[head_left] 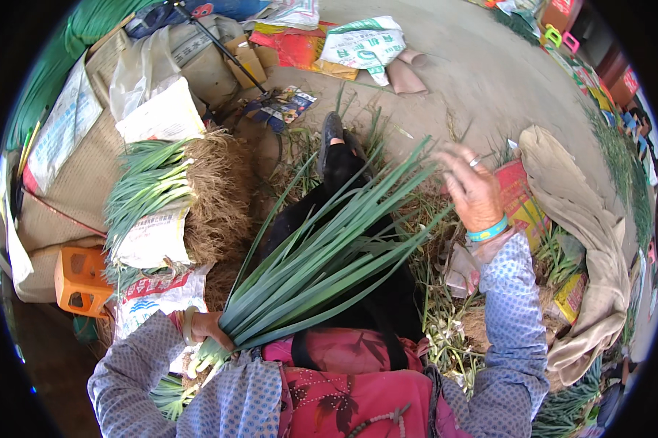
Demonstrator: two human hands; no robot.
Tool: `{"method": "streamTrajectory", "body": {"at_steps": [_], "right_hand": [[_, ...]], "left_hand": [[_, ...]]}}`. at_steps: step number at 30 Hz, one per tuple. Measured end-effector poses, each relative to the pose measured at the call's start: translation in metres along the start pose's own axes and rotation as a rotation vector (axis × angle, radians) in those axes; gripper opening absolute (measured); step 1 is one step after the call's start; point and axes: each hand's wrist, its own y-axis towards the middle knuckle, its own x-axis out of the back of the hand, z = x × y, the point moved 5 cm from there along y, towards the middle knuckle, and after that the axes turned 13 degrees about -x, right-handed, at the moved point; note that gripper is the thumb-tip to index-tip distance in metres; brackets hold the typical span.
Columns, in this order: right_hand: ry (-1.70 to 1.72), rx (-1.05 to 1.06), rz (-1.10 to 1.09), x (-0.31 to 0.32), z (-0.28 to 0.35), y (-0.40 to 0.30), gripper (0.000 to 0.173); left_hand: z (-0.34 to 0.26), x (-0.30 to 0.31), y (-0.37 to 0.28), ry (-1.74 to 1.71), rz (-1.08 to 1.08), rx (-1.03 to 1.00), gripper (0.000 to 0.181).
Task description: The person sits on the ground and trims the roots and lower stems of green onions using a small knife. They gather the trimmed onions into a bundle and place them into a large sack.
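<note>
A bunch of long green leafy stalks, likely scallions or leeks [329,257], lies slantwise over the person's lap. My left hand [211,330] grips it near the pale lower ends, with leaves fanning up and to the right. My right hand [468,189], wearing a ring and a blue-yellow wristband, is raised just right of the leaf tips; its fingers are apart, slightly blurred, with nothing seen in them. On the left, a stack of similar green stalks [154,186] lies on printed sacks, its brown roots [219,197] facing right.
An orange plastic stool [82,282] stands at the left. Loose leaves and peelings [452,334] litter the ground around the legs. A beige cloth [586,219] lies at the right, beside more stalks. Printed sacks [362,44], a cardboard box [247,63] and a black pole [219,46] are farther ahead.
</note>
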Motion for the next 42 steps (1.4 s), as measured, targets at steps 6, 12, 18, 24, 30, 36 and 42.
{"method": "streamTrajectory", "body": {"at_steps": [6, 12, 18, 24, 30, 36, 42], "right_hand": [[-0.056, -0.07, 0.088, -0.022, -0.033, -0.007, 0.012], [0.235, -0.327, -0.026, -0.056, -0.084, -0.004, 0.014], [0.554, -0.936, -0.212, -0.021, -0.33, -0.051, 0.015], [0.249, -1.065, -0.029, 0.015, -0.444, -0.176, 0.025], [0.382, -1.414, 0.204, -0.106, -0.314, -0.217, 0.027], [0.171, -1.406, 0.176, -0.067, -0.324, -0.316, 0.025], [-0.098, -1.386, 0.326, -0.065, -0.303, -0.353, 0.023]], "left_hand": [[-0.006, -0.006, 0.0, -0.111, -0.054, 0.078, 0.058], [-0.011, -0.002, 0.009, -0.183, 0.012, 0.017, 0.067], [-0.083, -0.004, -0.043, -0.105, -0.136, -0.273, 0.063], [-0.234, 0.067, -0.122, 0.114, -0.421, -1.336, 0.039], [-0.349, 0.167, -0.253, -0.037, -0.547, -1.719, 0.04], [-0.315, 0.315, -0.238, -0.318, -1.144, -1.79, 0.061], [-0.157, 0.384, -0.099, -0.533, -1.424, -1.098, 0.052]]}}
